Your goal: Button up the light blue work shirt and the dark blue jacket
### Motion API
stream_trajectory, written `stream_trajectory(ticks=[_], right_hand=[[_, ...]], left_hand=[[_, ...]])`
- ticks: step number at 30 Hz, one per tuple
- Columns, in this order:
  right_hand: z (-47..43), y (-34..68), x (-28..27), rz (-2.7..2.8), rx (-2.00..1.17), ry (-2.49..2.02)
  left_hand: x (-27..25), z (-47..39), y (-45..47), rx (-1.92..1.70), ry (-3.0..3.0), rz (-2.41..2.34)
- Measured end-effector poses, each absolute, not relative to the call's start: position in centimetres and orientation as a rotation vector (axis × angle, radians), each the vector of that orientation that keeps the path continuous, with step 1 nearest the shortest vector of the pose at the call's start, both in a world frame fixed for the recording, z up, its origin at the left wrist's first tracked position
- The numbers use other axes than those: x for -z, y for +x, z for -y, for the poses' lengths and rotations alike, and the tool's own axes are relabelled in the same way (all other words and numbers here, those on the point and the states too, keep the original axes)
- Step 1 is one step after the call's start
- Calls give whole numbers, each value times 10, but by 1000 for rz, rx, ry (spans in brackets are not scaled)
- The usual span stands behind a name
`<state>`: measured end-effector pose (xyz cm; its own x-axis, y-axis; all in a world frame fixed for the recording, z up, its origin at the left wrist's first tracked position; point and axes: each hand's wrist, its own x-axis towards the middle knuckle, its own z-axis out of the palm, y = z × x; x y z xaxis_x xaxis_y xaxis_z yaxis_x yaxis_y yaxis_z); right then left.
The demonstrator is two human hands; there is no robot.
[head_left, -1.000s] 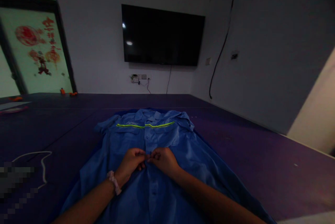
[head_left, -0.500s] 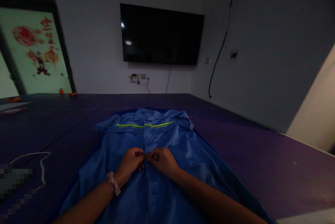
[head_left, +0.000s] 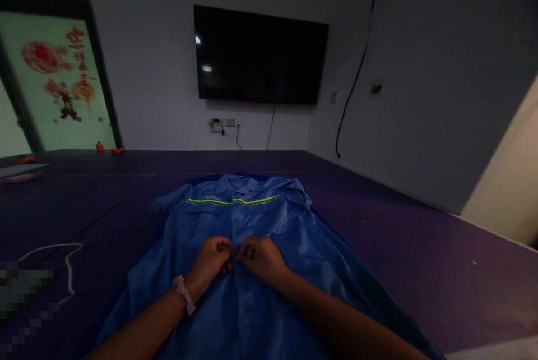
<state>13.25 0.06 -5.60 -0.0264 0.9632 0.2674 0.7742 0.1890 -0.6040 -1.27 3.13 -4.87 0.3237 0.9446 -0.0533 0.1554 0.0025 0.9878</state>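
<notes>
Purple surface (head_left: pixel 420 270): carries blue shirt (head_left: pixel 269 220).
Shirt handling: light, soft, I judge; hold by front placket (head_left: pixel 240 230).
Left hand (head_left: pixel 211 262), right hand (head_left: pixel 263 259): fingers pinching the placket.

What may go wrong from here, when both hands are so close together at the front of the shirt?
The left hand and right hand hide the spot between them in dim light, so a slip there might go unnoticed. The shirt lies creased, so a hard tug might pull it crooked. The wristband is near the cloth and might brush it.
</notes>
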Motion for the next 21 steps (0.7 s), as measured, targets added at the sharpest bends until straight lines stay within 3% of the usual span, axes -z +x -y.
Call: stream_trajectory(ticks=[21], right_hand=[[-3,136,58,1766,-375,-1633]], left_hand=[[47,-30,-13,-890,1416,-1067]])
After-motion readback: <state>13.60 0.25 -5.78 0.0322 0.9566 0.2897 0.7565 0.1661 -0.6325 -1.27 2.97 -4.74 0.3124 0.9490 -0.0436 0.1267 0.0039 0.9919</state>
